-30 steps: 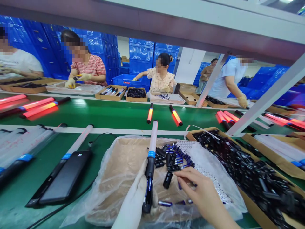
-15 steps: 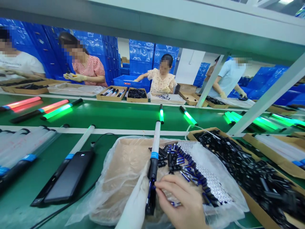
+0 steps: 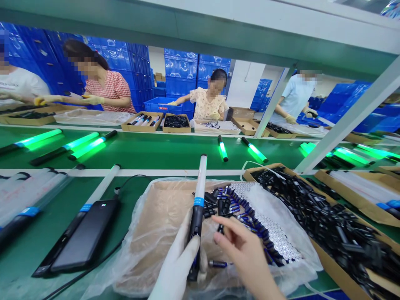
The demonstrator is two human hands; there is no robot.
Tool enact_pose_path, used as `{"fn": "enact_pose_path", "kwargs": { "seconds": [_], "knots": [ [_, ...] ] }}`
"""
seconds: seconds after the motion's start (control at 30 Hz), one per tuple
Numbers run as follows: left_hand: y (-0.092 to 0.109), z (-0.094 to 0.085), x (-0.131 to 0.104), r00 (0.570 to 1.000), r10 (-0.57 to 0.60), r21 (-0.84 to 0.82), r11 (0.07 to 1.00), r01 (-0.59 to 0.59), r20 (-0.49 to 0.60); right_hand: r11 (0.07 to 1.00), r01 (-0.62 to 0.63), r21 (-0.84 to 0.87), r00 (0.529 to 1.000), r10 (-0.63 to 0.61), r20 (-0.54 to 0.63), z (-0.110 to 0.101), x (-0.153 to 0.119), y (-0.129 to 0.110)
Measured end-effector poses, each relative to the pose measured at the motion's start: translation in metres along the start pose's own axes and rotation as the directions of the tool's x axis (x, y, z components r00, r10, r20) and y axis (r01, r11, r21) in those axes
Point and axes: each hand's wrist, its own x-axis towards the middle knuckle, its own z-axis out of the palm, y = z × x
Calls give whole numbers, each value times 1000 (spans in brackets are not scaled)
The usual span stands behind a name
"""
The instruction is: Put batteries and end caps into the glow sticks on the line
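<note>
Your right hand (image 3: 242, 250) has lifted off the baton (image 3: 196, 216), fingers now spread above the lined tray (image 3: 156, 216) of batteries (image 3: 250, 216). Your gloved left hand (image 3: 179, 262) grips the baton's handle. Right: box of black caps (image 3: 328, 221).

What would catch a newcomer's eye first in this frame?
The green-glowing wands on the far belt stand out most. Up close, the gloved left hand holds an unlit wand upright, while the bare right hand hovers over batteries in a plastic-lined box.
</note>
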Motion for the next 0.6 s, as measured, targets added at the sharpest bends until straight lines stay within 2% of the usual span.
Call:
{"fn": "enact_pose_path", "kwargs": {
  "seconds": [0.07, 0.17, 0.27, 0.33, 0.4, 0.5, 0.6],
  "knots": [
    [0, 1, 0, 1000, -26, -11, 1000, 25, -4, 997, -25, -73, 999, 28, 40, -18, 0, 8],
    [2, 6, 4, 998, -46, -14, 999, 46, -40, 961, -20, -275, 958, 98, 271, -33, -1, 14],
    [4, 12, 8, 994, -51, -6, 999, 51, -98, 912, 139, -386, 884, 62, 464, -25, -3, 15],
    [4, 15, 10, 990, -66, 1, 998, 67, -127, 876, 222, -427, 857, 34, 514, -13, -3, 14],
    [3, 15, 11, 986, -91, 4, 996, 93, -137, 837, 245, -490, 855, 51, 516, -4, -2, 11],
    [2, 13, 9, 985, -123, 12, 992, 126, -122, 788, 222, -575, 895, 69, 440, -2, -4, 10],
    [5, 12, 8, 988, -137, 34, 990, 140, -77, 820, 172, -546, 959, -12, 283, -28, -9, 15]
  ]
}}
